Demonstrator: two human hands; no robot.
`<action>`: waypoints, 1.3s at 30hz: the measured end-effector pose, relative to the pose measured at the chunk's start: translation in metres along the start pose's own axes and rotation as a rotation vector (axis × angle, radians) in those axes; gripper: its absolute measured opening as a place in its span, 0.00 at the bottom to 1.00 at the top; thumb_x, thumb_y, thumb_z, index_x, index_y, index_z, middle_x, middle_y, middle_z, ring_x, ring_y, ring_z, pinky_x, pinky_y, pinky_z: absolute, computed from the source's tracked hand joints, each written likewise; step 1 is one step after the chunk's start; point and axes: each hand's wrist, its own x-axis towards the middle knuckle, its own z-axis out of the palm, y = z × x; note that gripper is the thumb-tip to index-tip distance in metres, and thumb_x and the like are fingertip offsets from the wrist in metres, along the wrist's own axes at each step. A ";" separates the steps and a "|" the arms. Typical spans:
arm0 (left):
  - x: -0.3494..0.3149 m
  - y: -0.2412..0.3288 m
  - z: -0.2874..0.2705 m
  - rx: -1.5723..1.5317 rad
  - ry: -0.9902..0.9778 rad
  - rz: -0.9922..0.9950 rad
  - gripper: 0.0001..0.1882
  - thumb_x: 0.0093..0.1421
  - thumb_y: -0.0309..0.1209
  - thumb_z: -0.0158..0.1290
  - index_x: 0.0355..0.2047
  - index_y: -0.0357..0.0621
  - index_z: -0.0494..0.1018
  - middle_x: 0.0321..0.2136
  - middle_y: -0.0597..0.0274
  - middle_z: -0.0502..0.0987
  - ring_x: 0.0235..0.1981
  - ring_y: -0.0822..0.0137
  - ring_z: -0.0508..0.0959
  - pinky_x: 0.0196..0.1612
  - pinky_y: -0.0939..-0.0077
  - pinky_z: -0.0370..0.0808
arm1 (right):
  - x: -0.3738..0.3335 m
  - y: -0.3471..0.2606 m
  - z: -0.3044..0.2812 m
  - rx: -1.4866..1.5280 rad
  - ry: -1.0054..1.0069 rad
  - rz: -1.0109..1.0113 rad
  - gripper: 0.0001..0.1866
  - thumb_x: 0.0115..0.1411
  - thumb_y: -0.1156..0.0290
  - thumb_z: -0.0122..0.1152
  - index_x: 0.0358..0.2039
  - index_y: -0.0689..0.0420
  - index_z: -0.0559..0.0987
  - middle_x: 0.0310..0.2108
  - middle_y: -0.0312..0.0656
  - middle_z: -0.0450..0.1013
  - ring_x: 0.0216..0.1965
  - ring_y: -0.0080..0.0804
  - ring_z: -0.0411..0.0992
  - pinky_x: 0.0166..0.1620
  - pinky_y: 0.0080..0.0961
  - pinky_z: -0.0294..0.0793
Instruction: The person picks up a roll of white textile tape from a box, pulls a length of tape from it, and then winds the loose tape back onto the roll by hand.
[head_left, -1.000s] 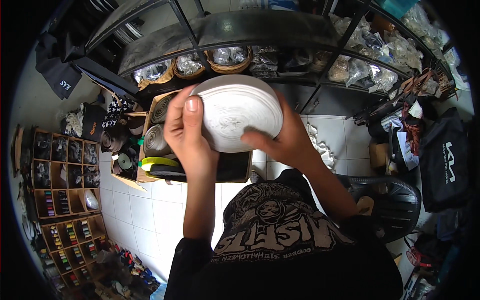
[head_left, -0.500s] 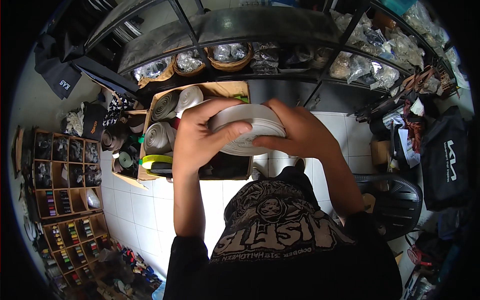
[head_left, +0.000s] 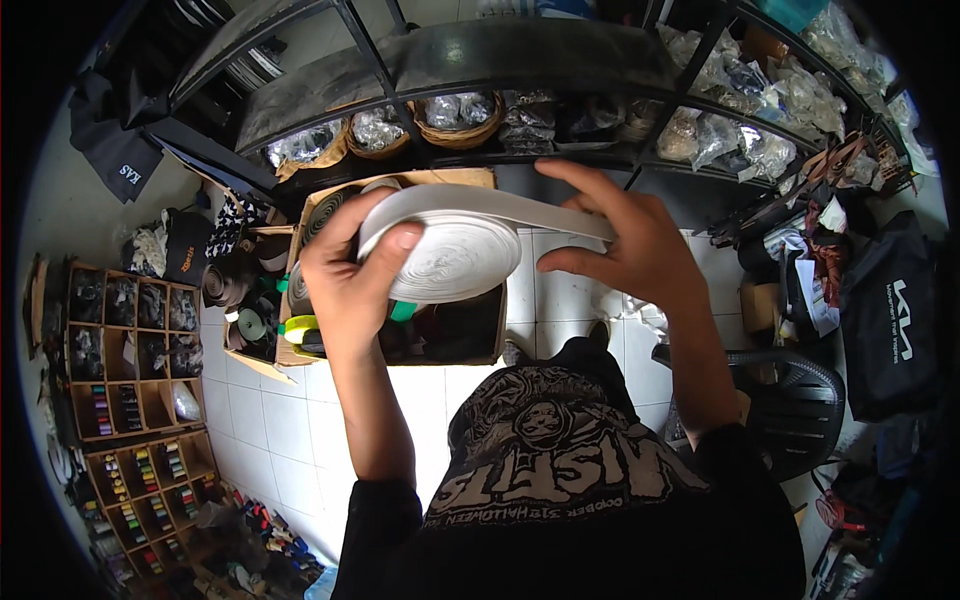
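A big dark metal shelf (head_left: 450,60) holds baskets and shiny bags. Under it, on the white tile floor (head_left: 280,420), sits an open cardboard box (head_left: 495,330) with more rolls inside. Both hands hold a big white roll of tape (head_left: 450,255) above the box. The left hand (head_left: 345,285) grips its side, thumb pressed on the flat face. The right hand (head_left: 640,245) pinches a strip, maybe a loose end. The roll looks nearly full, with little unwound.
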 end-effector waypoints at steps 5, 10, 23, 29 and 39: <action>-0.002 -0.009 0.014 -0.283 0.158 0.021 0.18 0.54 0.33 0.61 0.40 0.32 0.75 0.32 0.60 0.78 0.33 0.73 0.75 0.41 0.81 0.71 | 0.001 -0.015 0.022 0.142 -0.173 0.263 0.47 0.44 0.45 0.70 0.60 0.54 0.61 0.35 0.51 0.76 0.35 0.44 0.77 0.39 0.33 0.75; -0.006 -0.016 0.050 -0.430 0.363 -0.056 0.19 0.63 0.40 0.50 0.40 0.32 0.71 0.34 0.59 0.76 0.33 0.73 0.74 0.41 0.78 0.71 | 0.002 -0.012 0.064 0.584 0.126 0.250 0.38 0.47 0.67 0.70 0.55 0.66 0.61 0.48 0.47 0.69 0.49 0.30 0.69 0.52 0.28 0.67; 0.007 0.008 0.015 -0.074 -0.314 -0.090 0.22 0.52 0.27 0.61 0.47 0.36 0.70 0.35 0.59 0.77 0.37 0.70 0.77 0.43 0.77 0.72 | 0.002 -0.001 0.026 0.146 -0.373 0.272 0.32 0.46 0.54 0.71 0.46 0.58 0.68 0.34 0.49 0.76 0.37 0.43 0.76 0.39 0.32 0.74; 0.007 0.009 0.017 0.164 -0.443 0.014 0.22 0.45 0.27 0.66 0.42 0.38 0.76 0.34 0.56 0.79 0.36 0.69 0.79 0.39 0.78 0.74 | 0.005 -0.010 0.017 -0.099 -0.435 0.165 0.34 0.47 0.45 0.66 0.46 0.55 0.68 0.25 0.50 0.75 0.30 0.47 0.76 0.33 0.35 0.74; -0.004 0.002 0.023 0.044 -0.245 0.050 0.18 0.44 0.24 0.66 0.38 0.39 0.78 0.32 0.60 0.80 0.33 0.72 0.79 0.38 0.79 0.74 | 0.007 -0.013 0.013 -0.180 -0.371 0.055 0.32 0.49 0.47 0.65 0.46 0.55 0.68 0.25 0.49 0.76 0.28 0.47 0.76 0.32 0.36 0.74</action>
